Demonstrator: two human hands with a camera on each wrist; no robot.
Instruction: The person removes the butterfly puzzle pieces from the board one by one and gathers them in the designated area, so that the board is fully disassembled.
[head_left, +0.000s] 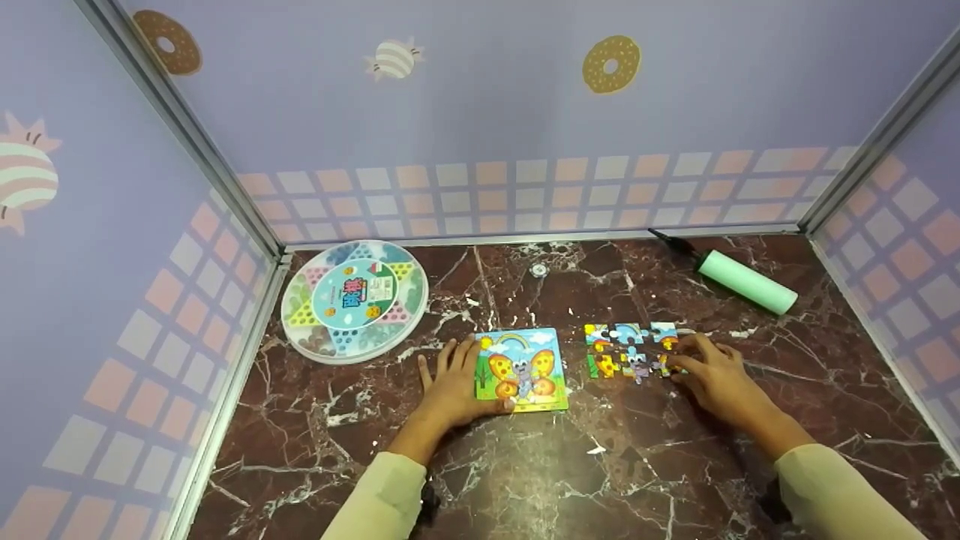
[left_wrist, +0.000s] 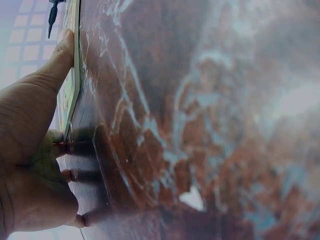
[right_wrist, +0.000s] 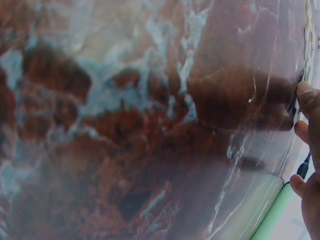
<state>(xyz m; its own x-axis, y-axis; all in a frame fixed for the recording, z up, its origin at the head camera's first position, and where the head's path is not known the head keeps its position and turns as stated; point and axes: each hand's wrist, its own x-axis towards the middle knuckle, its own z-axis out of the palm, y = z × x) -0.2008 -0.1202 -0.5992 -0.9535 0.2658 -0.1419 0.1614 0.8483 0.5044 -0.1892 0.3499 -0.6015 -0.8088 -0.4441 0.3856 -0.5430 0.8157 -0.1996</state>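
A square butterfly picture board (head_left: 523, 371) lies flat on the marble table. My left hand (head_left: 455, 390) rests at its left side, with fingers fairly straight and the thumb on the near edge. In the left wrist view, the thumb (left_wrist: 59, 57) lies against the board's edge (left_wrist: 76, 65), and other fingertips touch the tabletop. Jigsaw pieces (head_left: 628, 335) form two loose rows to the right of the board. My right hand (head_left: 716, 379) has bent fingers that pinch a puzzle piece (head_left: 661, 367) at the near row's right end, partly covering it.
A round Chinese checkers box (head_left: 355, 301) lies at the back left. A pale green cylinder with a black nozzle (head_left: 748, 282) lies at the back right. A small round object (head_left: 538, 270) sits near the back wall, and a white scrap (head_left: 596, 450) lies in front.
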